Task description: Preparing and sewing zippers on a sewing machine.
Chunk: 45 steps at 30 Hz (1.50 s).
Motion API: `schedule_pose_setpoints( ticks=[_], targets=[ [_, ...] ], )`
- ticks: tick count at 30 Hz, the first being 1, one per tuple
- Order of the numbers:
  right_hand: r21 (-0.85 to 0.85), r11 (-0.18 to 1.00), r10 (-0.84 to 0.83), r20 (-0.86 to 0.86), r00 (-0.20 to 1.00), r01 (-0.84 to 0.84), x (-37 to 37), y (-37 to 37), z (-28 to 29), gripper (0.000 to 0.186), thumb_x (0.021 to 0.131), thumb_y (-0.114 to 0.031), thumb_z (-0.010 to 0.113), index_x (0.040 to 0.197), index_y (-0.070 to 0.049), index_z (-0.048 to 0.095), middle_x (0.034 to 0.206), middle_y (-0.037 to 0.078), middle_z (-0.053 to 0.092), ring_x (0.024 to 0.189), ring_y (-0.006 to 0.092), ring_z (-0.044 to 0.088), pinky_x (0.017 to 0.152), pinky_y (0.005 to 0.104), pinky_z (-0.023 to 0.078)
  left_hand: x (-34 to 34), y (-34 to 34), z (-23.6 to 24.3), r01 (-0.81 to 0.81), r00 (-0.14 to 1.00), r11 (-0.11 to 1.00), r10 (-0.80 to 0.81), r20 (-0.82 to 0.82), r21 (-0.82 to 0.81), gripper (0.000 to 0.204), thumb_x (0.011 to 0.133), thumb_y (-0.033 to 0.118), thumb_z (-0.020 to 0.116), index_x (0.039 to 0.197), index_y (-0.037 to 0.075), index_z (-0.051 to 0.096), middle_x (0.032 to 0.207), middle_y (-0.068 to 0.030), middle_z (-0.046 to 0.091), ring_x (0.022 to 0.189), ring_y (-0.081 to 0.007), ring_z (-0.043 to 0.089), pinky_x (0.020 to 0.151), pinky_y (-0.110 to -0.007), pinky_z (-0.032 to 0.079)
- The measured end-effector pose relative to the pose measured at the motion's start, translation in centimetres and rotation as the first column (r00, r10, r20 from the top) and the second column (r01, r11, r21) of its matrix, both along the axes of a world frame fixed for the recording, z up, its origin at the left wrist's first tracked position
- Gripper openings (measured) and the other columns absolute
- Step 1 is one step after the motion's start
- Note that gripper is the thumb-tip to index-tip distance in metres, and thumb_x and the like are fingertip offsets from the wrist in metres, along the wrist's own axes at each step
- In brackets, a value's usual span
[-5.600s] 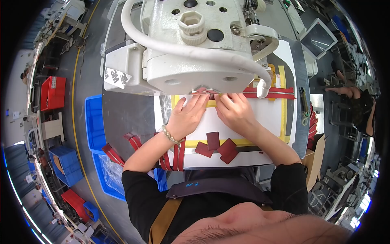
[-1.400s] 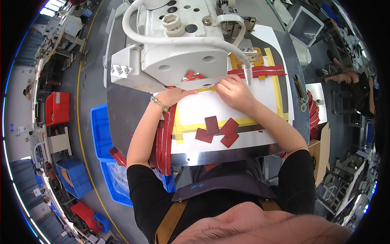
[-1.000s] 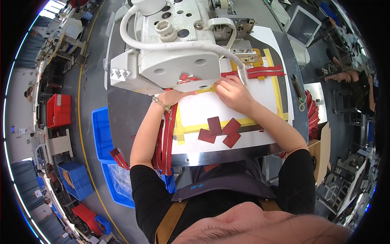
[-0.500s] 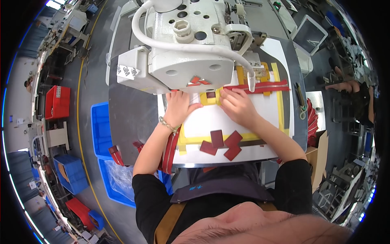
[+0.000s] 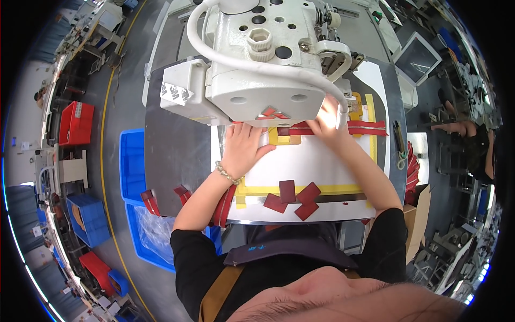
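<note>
My left hand (image 5: pixel 242 146) lies flat, fingers stretched toward the sewing machine head (image 5: pixel 268 80) and thumb apart, left of a small yellow frame (image 5: pixel 288 140). Its fingertips reach the machine's lower edge. A red zipper strip (image 5: pixel 367 127) runs across the white work board (image 5: pixel 300 163), its left end over the yellow frame. My right hand (image 5: pixel 331 129) is over this strip, thumb apart from the fingers. Glare and the white hose (image 5: pixel 268 67) partly hide those fingers. Several dark red rectangular patches (image 5: pixel 287 191) lie near the board's front edge.
More red zipper strips (image 5: pixel 222 208) hang over the front edge beside my left forearm. Scissors (image 5: pixel 401 160) lie at the table's right side. Blue bins (image 5: pixel 132 166) stand left, a cardboard box (image 5: pixel 417 222) right. A screen (image 5: pixel 417 59) stands at the back right.
My right hand has moved from the yellow frame, rightward and farther away, onto the zipper strip. The strip's left end now shows over the frame. My left hand stays flat; the whole view shifts slightly.
</note>
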State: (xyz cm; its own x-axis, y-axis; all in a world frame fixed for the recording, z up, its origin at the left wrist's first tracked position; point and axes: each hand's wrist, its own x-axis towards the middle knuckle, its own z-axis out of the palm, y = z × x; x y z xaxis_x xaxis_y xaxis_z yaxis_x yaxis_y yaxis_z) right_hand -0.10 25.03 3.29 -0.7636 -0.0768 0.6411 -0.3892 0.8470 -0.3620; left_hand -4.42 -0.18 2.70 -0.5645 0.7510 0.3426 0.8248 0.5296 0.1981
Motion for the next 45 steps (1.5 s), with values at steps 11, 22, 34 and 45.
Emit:
schedule_pose_setpoints(
  ticks=[11, 22, 34, 45],
  targets=[
    [0.243, 0.970, -0.091, 0.228, 0.970, 0.034, 1.4, 0.4, -0.4, 0.039, 0.079, -0.034, 0.069, 0.105, -0.006, 0.059, 0.100, 0.010, 0.055, 0.096, 0.0272, 0.052, 0.084, 0.0405, 0.035, 0.4, 0.4, 0.1, -0.028, 1.000, 0.999, 0.028, 0.002, 0.020, 0.047, 0.078, 0.048, 0.066, 0.100, 0.007, 0.061, 0.093, -0.0101, 0.056, 0.089, -0.0283, 0.050, 0.081, -0.039, 0.035],
    [0.121, 0.992, -0.084, 0.409, 0.909, 0.037, 2.8, -0.9, 0.0, 0.028, 0.085, -0.030, 0.064, 0.083, -0.004, 0.054, 0.092, 0.009, 0.053, 0.091, 0.0263, 0.048, 0.083, 0.0403, 0.035, 0.8, 1.6, 0.8, -0.081, 0.976, 0.994, 0.095, 0.196, -0.077, 0.047, 0.077, 0.049, 0.067, 0.095, 0.006, 0.057, 0.072, -0.0095, 0.063, 0.065, -0.0267, 0.063, 0.057, -0.035, 0.050],
    [-0.562, 0.827, 0.421, 0.635, 0.648, 0.013, 1.7, 0.2, 3.0, 0.031, 0.089, -0.020, 0.060, 0.070, -0.001, 0.045, 0.072, 0.003, 0.043, 0.065, 0.0138, 0.042, 0.062, 0.0295, 0.036, 0.7, 1.2, 0.1, -0.037, 0.984, 0.999, 0.037, 0.177, -0.006, 0.041, 0.078, 0.045, 0.068, 0.089, 0.008, 0.051, 0.064, -0.0028, 0.060, 0.057, -0.0230, 0.062, 0.051, -0.032, 0.048],
    [-0.370, 0.928, 0.269, 0.584, 0.766, -0.044, 0.3, -2.0, 1.7, 0.031, 0.086, -0.028, 0.063, 0.083, 0.002, 0.060, 0.073, 0.014, 0.060, 0.067, 0.0237, 0.059, 0.063, 0.0354, 0.045, 0.6, 1.4, 0.2, -0.018, 0.987, 1.000, 0.018, 0.160, -0.002, 0.041, 0.079, 0.044, 0.068, 0.089, 0.008, 0.051, 0.066, -0.0032, 0.061, 0.057, -0.0234, 0.062, 0.051, -0.032, 0.048]
  ],
)
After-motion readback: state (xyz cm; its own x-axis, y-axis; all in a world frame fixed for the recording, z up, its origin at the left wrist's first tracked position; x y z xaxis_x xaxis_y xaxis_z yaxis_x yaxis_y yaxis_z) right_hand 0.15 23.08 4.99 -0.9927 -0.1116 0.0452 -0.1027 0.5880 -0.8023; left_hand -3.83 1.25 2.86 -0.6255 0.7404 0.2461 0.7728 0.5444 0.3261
